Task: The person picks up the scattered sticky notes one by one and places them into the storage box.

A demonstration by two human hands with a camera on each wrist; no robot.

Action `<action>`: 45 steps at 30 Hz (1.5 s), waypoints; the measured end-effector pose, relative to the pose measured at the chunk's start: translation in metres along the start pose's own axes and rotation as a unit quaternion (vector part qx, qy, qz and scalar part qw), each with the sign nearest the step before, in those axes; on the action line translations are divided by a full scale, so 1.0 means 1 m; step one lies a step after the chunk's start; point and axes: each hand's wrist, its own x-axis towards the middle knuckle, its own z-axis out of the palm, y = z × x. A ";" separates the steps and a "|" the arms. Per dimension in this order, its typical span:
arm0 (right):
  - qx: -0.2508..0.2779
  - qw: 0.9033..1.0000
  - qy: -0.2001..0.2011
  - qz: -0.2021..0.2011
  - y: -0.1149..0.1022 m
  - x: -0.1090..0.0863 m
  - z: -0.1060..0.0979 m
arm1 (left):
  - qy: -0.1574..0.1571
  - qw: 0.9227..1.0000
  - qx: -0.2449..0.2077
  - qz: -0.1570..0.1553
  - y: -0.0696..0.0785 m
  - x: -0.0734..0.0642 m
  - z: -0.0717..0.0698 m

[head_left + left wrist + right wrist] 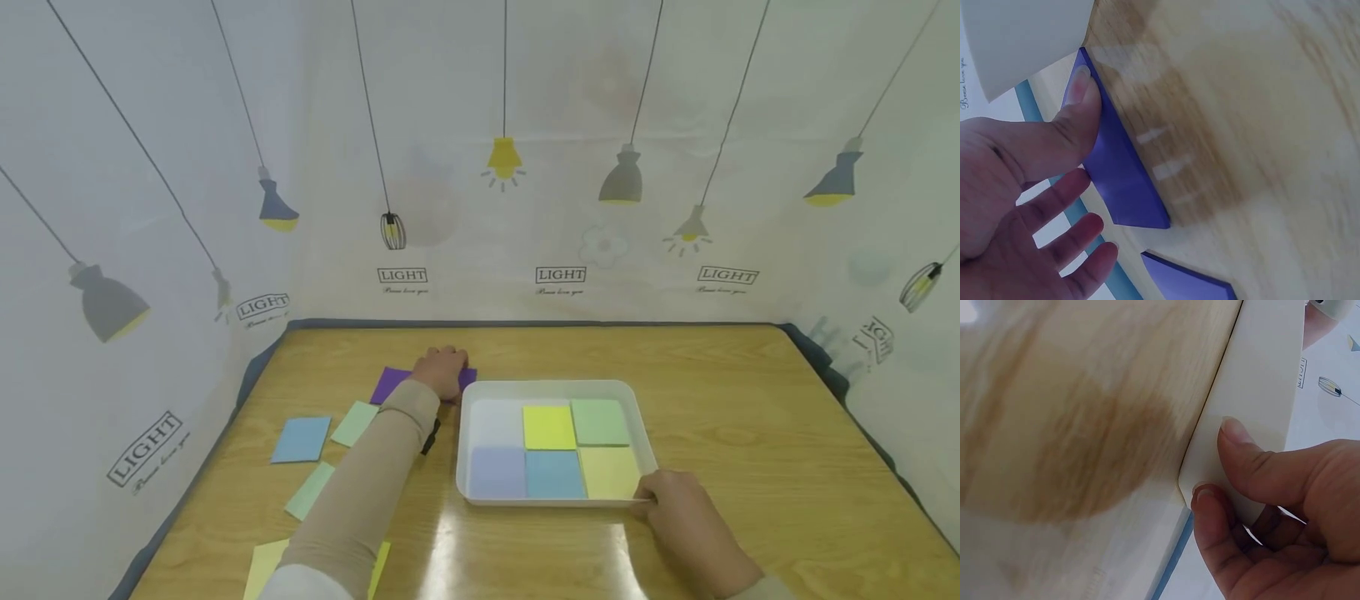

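My left hand (441, 372) is at the back left of the white tray (546, 388). It pinches a purple sticky note pad (1113, 162), the thumb lying on the pad near one end. Another purple pad (388, 384) lies left of that hand. With thumb and fingers, my right hand (686, 521) grips the tray's front right corner. Inside the tray sit a bright yellow pad (549, 427) and a green pad (600, 422) at the back. Along its front are a lilac pad (498, 472), a blue pad (553, 474) and a pale yellow pad (610, 472).
Left of the tray lie a blue pad (301, 439), a light green pad (355, 422) and another light green pad (309, 492). Yellow pads (262, 565) are partly hidden beneath the left forearm. A lamp-printed cloth (465, 167) surrounds the wooden table (750, 417).
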 end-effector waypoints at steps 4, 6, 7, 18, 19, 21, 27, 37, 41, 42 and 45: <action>-0.001 1.000 0.008 -0.011 -0.001 -0.001 0.002 | 0.008 1.000 -0.006 -0.003 -0.007 0.003 0.007; -0.002 1.000 0.006 -0.011 -0.001 -0.001 0.002 | 0.013 1.000 -0.012 -0.004 -0.009 0.004 0.009; -0.002 1.000 0.005 -0.010 -0.002 -0.001 0.002 | 0.014 1.000 -0.014 -0.003 -0.009 0.004 0.009; -0.007 1.000 0.001 -0.011 -0.001 0.000 -0.001 | 0.044 0.999 -0.003 0.006 -0.012 -0.002 0.008; -0.006 1.000 -0.001 -0.010 -0.001 0.000 -0.001 | 0.045 0.999 -0.003 0.006 -0.013 -0.003 0.008; -0.005 1.000 -0.002 -0.010 -0.001 0.000 0.000 | 0.046 0.999 -0.007 0.004 -0.012 -0.005 0.006; -0.001 1.000 -0.006 -0.009 -0.001 0.001 -0.001 | 0.058 0.998 -0.015 0.001 -0.011 -0.014 -0.002; 0.001 1.000 -0.015 -0.008 -0.002 0.001 -0.002 | 0.092 0.995 -0.025 0.003 -0.015 -0.024 -0.011; -0.003 1.000 -0.014 -0.011 -0.002 0.000 -0.002 | 0.097 0.995 -0.024 0.007 -0.016 -0.030 -0.014; -0.005 1.000 -0.013 -0.013 -0.003 0.000 -0.002 | 0.098 0.995 -0.024 0.008 -0.016 -0.032 -0.015; -0.008 1.000 -0.011 -0.017 -0.003 0.000 -0.002 | 0.100 0.995 -0.026 0.014 -0.014 -0.039 -0.018</action>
